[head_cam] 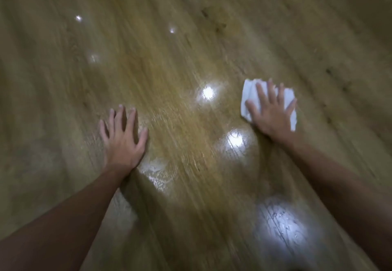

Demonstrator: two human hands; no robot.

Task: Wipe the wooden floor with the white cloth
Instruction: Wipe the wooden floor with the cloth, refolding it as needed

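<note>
Mid-wipe: right hand (272, 111), fingers spread, presses the crumpled white cloth (250, 94) flat; left hand (123, 141) splayed bracing on the brown wooden floor (169, 62); next, probably sweep toward near wet patches.

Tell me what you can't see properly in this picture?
- Head view: the white cloth is mostly hidden under the right hand.
- The wooden floor grain is smeared by motion blur.
- Bright glare spots wash out the boards.
- Both arms are cut off by the bottom edge.
</note>
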